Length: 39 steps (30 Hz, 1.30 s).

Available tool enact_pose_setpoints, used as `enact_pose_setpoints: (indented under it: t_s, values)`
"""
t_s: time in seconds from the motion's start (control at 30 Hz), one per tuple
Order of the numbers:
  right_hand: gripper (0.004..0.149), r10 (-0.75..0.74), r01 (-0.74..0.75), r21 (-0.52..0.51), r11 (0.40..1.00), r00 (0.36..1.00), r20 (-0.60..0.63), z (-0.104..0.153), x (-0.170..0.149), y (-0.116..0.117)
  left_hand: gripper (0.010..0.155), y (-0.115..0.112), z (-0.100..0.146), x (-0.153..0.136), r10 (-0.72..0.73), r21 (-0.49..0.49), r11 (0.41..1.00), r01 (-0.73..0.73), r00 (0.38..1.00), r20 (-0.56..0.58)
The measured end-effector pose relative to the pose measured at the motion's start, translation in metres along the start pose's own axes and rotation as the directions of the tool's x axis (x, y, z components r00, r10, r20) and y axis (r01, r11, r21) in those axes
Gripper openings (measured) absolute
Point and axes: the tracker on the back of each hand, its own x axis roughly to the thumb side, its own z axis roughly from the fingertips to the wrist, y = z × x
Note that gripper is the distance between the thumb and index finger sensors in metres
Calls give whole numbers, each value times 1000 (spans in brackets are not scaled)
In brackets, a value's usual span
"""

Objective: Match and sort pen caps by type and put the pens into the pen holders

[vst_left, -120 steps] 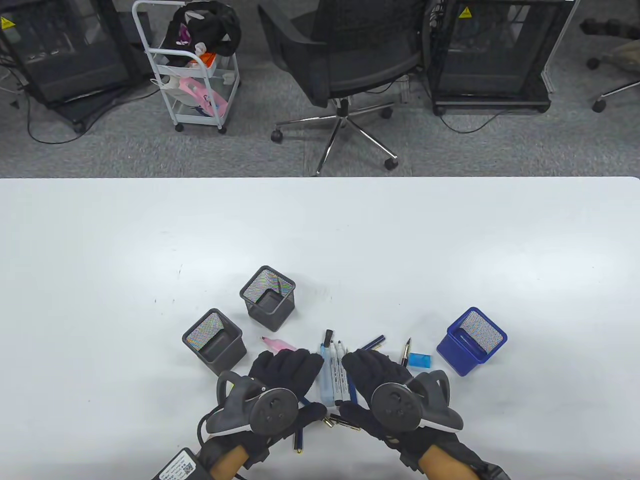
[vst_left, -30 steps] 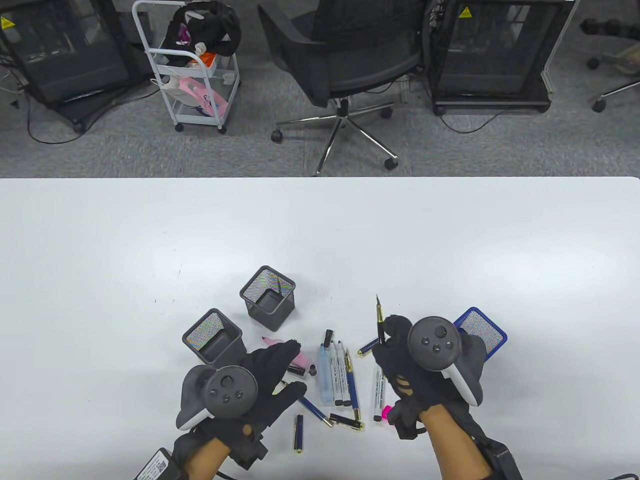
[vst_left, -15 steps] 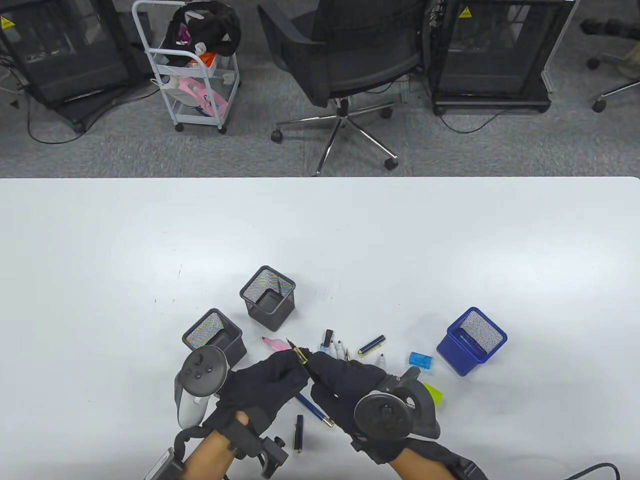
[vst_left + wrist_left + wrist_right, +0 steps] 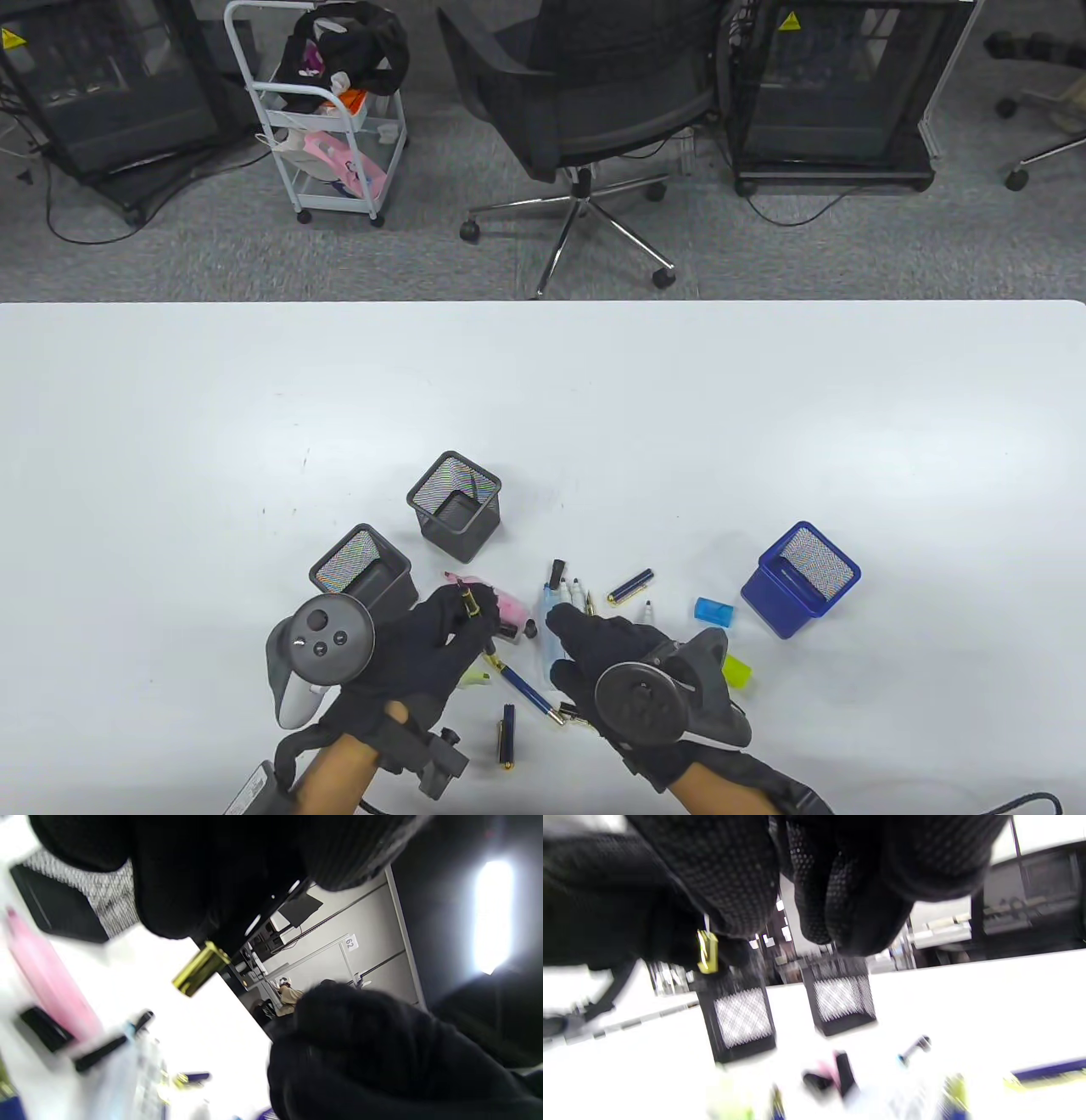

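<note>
Pens lay scattered on the table (image 4: pixel 254 407) between the hands, but the black gold-banded pen (image 4: pixel 469 604) had passed from the right hand to the left hand (image 4: pixel 437 637), whose fingers now pinched it just beside the near black mesh holder (image 4: pixel 361 577). The right hand (image 4: pixel 598 641) had dropped back over the pile, fingers relaxed and holding nothing, likely after a matching cap. A pink highlighter (image 4: pixel 501 601), a blue cap (image 4: pixel 713 611) and loose blue pens (image 4: pixel 530 692) crowded the reach; the blue holder (image 4: pixel 802 577) stood apart.
</note>
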Motion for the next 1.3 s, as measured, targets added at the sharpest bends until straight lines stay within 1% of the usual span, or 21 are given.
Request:
enact_pose_setpoints:
  t_s: [0.03, 0.07, 0.1, 0.13, 0.2, 0.27, 0.33, 0.47, 0.67, 0.83, 1.03, 1.3]
  values:
    - [64, 44, -43, 67, 997, 999, -3, -1, -1, 8, 49, 1, 0, 0, -51, 2, 999, 51, 999, -1]
    - [65, 60, -59, 95, 994, 998, -8, -2, -1, 11, 49, 1, 1, 0, -69, 7, 998, 69, 998, -2]
    - [65, 98, -96, 165, 982, 995, -5, -3, -1, 18, 49, 1, 1, -1, -88, 11, 996, 88, 996, -8]
    - [65, 118, -116, 202, 972, 993, 3, -3, 0, 22, 49, 0, 1, -1, -93, 7, 996, 93, 996, -11]
    - [65, 180, -178, 293, 940, 983, 19, -5, 3, 37, 50, -2, 0, -2, -105, 0, 994, 105, 994, -25]
    - [64, 255, -263, 350, 899, 964, 68, -4, 8, 48, 50, -2, 0, -3, -119, -1, 993, 119, 992, -34]
    - [64, 299, -318, 366, 874, 948, 109, -4, 14, 55, 50, -2, 0, -4, -117, -2, 993, 117, 992, -43]
    - [66, 346, -372, 372, 851, 928, 137, -5, 23, 65, 50, 1, 0, -8, -108, 2, 994, 108, 992, -59]
    - [64, 401, -427, 353, 832, 904, 147, -5, 25, 72, 50, 4, 0, -12, -94, 9, 995, 95, 993, -71]
    - [64, 417, -443, 334, 832, 896, 150, -5, 27, 74, 50, 3, 0, -12, -99, -3, 995, 99, 993, -70]
    - [64, 457, -487, 318, 814, 873, 169, -5, 30, 79, 50, 2, 0, -12, -107, -9, 994, 107, 992, -67]
    - [64, 426, -449, 324, 832, 893, 144, -4, 29, 79, 50, 0, 0, -12, -121, -20, 993, 119, 990, -67]
